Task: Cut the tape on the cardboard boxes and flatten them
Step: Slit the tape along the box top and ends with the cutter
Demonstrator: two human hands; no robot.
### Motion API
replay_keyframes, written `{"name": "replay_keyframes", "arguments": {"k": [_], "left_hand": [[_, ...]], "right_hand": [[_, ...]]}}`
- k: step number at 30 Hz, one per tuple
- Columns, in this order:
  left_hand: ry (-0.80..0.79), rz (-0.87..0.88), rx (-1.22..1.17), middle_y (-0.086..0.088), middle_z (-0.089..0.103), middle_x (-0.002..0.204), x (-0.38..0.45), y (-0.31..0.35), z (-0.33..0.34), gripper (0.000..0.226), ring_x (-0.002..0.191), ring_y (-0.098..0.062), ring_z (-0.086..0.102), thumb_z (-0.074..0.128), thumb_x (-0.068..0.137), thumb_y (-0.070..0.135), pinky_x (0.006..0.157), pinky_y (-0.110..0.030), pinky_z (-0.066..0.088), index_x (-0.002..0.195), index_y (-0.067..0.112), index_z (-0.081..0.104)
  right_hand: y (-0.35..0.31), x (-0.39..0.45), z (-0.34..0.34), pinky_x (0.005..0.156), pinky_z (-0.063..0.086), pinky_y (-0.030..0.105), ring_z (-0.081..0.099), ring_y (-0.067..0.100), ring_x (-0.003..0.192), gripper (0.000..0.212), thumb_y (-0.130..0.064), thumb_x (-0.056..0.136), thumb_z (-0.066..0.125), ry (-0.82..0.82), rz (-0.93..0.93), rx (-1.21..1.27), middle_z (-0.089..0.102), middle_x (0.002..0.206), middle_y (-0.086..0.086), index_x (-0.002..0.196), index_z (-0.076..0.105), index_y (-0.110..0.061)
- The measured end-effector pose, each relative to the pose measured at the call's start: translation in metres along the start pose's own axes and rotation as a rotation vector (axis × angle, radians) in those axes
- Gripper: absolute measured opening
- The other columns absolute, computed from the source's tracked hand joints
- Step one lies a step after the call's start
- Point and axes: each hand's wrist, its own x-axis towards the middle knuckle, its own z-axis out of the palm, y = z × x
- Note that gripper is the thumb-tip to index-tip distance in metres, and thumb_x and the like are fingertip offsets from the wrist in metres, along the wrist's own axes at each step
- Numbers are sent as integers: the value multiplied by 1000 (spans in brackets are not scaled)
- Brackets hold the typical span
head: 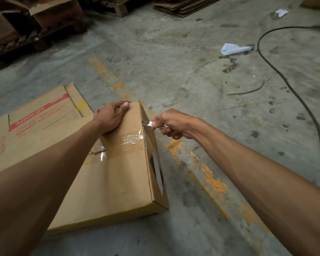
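Left hand (110, 117): palm down, fingers curled over the top far edge of the cardboard box (118, 172) | Right hand (171, 124): fisted around a knife (149, 123), blade tip in the side seam at 12 o'clock | Box: on the floor (192, 71), centre-low, clear tape (132, 138) across its top, wrinkled.
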Motion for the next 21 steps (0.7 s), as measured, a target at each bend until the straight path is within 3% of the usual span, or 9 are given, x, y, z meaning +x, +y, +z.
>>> {"name": "replay_keyframes", "arguments": {"k": [3,6,8,11,13,16,18,19,21], "left_hand": [[-2,-2,-1,-3,55,142,0,1,0,50,133,-30,45,26,101,58,115,-55,24,142,38,48],[5,-7,6,-4,54,142,-2,4,1,49,133,-31,45,26,102,56,115,-54,24,142,37,48],[2,-11,7,-4,54,142,-2,4,1,49,133,-31,45,26,103,55,115,-53,24,142,37,48],[-5,0,-7,-5,55,140,-2,3,0,48,132,-31,46,25,103,55,115,-54,25,141,37,49],[-29,11,-28,-5,56,139,-1,1,-1,47,131,-30,46,25,104,53,114,-56,25,142,37,48],[-60,15,-55,-4,55,140,2,-3,-2,48,132,-30,46,25,103,54,113,-58,25,142,37,48],[-34,10,-24,-4,55,141,3,-3,0,48,132,-30,46,25,103,54,114,-56,24,142,36,48],[-12,8,3,-4,55,141,3,-2,2,48,132,-30,46,25,103,53,115,-53,22,141,35,49],[18,7,43,-4,56,140,2,1,4,49,132,-29,46,23,104,52,113,-50,20,140,33,49]], "right_hand": [[-6,-7,6,44,36,22,44,8,45,13,-19,89,59,189,-213,-248,50,56,-4,81,67,-13],[1,-12,20,69,49,32,61,16,78,11,-28,88,61,388,-421,-522,66,77,-5,84,69,-21],[6,-10,21,64,46,29,59,15,71,16,-31,91,59,336,-389,-389,64,72,-6,85,68,-20],[2,-5,7,44,23,24,28,11,44,16,-22,94,53,21,-40,35,40,49,-6,88,64,-13],[-1,-1,-1,42,19,24,23,11,43,16,-21,94,51,-45,45,38,36,50,-4,92,65,-12],[-3,-1,5,47,32,24,39,11,49,13,-22,90,59,123,-170,-223,50,55,-6,90,71,-16],[0,-3,13,63,46,29,57,13,67,11,-26,86,62,321,-323,-472,65,72,-5,87,72,-22],[0,-3,15,66,48,31,59,16,71,12,-25,84,62,363,-320,-498,68,77,-3,86,72,-20],[-3,-5,15,54,39,27,47,17,56,18,-20,84,61,252,-209,-299,57,62,2,89,71,-5]]}}
